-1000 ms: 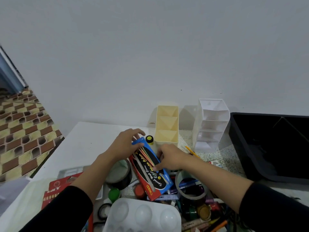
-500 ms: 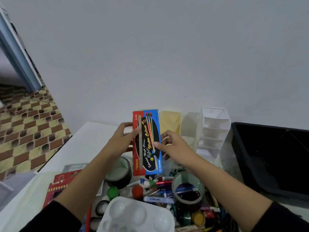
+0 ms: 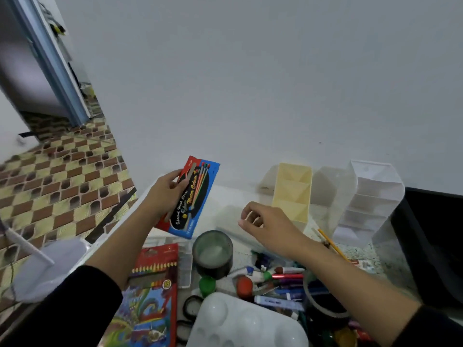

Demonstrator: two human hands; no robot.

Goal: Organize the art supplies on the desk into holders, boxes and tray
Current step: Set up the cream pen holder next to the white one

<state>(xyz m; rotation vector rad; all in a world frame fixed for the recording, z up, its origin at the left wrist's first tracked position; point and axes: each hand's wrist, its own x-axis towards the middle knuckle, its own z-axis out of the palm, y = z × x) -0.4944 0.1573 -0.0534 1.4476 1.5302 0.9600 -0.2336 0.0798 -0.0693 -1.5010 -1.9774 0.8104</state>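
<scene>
left hand (image 3: 164, 192) clamps the watercolour box (image 3: 191, 197) by its left long edge, thumb across the front, lifted clear of the table (image 3: 225, 196). box tilted, long axis running from low near the wrist up and away, top end leaning right. right hand (image 3: 265, 225) is off the box, fingers loosely curled, holding nothing, hovering to the right of the box and a little nearer the person.

yellow holder (image 3: 292, 194) stands just beyond the right hand; white holder (image 3: 370, 199) and black tray (image 3: 436, 236) farther to its right. so every container lies across from the left hand, past the right one. the box looks too wide for a holder cell; the tray seems the likelier home. right hand is nearer it, so a hand-over or a long cross-reach seems needed. loose paint tubes (image 3: 278, 279) lie under the right forearm.
</scene>
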